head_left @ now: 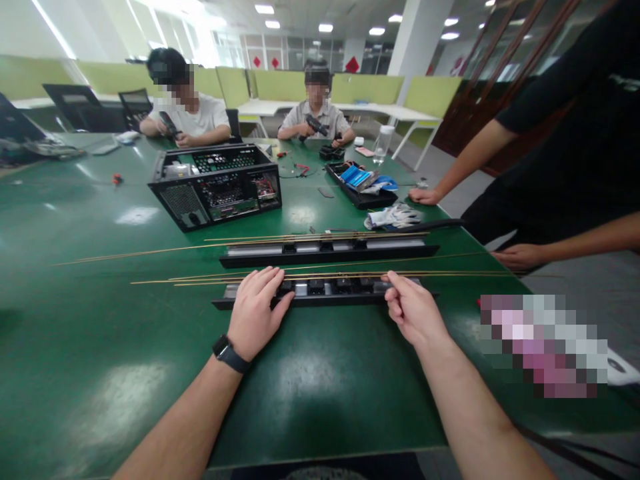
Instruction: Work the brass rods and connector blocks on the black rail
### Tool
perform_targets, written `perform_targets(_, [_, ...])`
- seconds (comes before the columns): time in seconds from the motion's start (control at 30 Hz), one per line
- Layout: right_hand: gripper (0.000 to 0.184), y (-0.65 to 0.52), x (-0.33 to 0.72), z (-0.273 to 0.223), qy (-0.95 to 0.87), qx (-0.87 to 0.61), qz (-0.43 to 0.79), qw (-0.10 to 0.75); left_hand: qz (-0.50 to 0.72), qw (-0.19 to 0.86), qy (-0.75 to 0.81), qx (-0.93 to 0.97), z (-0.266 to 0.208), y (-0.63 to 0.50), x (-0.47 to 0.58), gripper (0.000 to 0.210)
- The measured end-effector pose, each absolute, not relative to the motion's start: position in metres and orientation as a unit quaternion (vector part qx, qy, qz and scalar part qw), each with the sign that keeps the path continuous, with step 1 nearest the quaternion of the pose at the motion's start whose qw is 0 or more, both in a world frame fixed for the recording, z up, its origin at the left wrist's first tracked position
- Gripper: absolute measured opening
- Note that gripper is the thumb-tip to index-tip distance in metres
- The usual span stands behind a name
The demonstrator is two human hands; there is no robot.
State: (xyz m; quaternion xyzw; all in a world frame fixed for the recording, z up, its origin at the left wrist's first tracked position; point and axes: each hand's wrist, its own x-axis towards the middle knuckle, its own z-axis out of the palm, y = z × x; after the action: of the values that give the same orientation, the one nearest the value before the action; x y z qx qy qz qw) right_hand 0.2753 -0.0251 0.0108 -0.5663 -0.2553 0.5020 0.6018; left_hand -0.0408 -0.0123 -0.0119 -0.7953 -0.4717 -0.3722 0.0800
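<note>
A long black rail (330, 303) with silver and black fittings lies crosswise in front of me. Several thin brass-coloured rods (320, 276) run along its top and stick out past both ends. My left hand (257, 307), with a dark watch on the wrist, rests over the rail's left part, fingers stretched and thumb apart. At the rail's right end, my right hand (410, 307) is closed in a pinch on one of the thin rods. A second black rail (325, 257) lies just behind, also with thin rods along it.
Behind stands an open black computer case (215, 190). A black tray (367, 197) holds blue packets, with white gloves (393, 217) in front. A blurred pink patch (545, 347) is at right. One person stands at right, hand near rod ends; two sit opposite holding tools.
</note>
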Motion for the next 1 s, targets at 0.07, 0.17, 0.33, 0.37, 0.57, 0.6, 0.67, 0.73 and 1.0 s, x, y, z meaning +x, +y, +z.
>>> perform_targets(0.07, [0.039,-0.0250,0.2756,0.0108,-0.255,-0.567,0.506,0.598,-0.372,0.079,-0.472,-0.795,-0.0117,-0.0124,-0.0407,0.044])
perform_targets(0.17, [0.038,-0.0247,0.2759,0.0108,-0.253,-0.568,0.506,0.597,-0.372,0.080,-0.473,-0.795,-0.0113,-0.0129,-0.0405,0.044])
perform_targets(0.33, [0.040,-0.0245,0.2759,0.0108,-0.252,-0.570,0.504,0.598,-0.372,0.088,-0.471,-0.795,-0.0109,-0.0132,-0.0400,0.043])
perform_targets(0.37, [0.041,-0.0246,0.2758,0.0109,-0.252,-0.569,0.505,0.598,-0.371,0.089,-0.471,-0.795,-0.0109,-0.0131,-0.0400,0.043])
perform_targets(0.57, [0.047,-0.0256,0.2744,0.0122,-0.263,-0.563,0.507,0.598,-0.371,0.091,-0.471,-0.795,-0.0116,-0.0127,-0.0402,0.042])
perform_targets(0.6, [0.047,-0.0257,0.2742,0.0125,-0.264,-0.564,0.507,0.596,-0.371,0.090,-0.471,-0.795,-0.0118,-0.0126,-0.0402,0.042])
perform_targets(0.67, [0.047,-0.0255,0.2741,0.0129,-0.265,-0.567,0.506,0.594,-0.370,0.086,-0.473,-0.795,-0.0121,-0.0126,-0.0403,0.042])
perform_targets(0.73, [0.047,-0.0251,0.2743,0.0129,-0.264,-0.569,0.507,0.591,-0.370,0.085,-0.473,-0.795,-0.0122,-0.0127,-0.0403,0.042])
perform_targets(1.0, [0.044,-0.0240,0.2740,0.0117,-0.264,-0.574,0.497,0.595,-0.378,0.088,-0.469,-0.793,-0.0127,-0.0119,-0.0404,0.041])
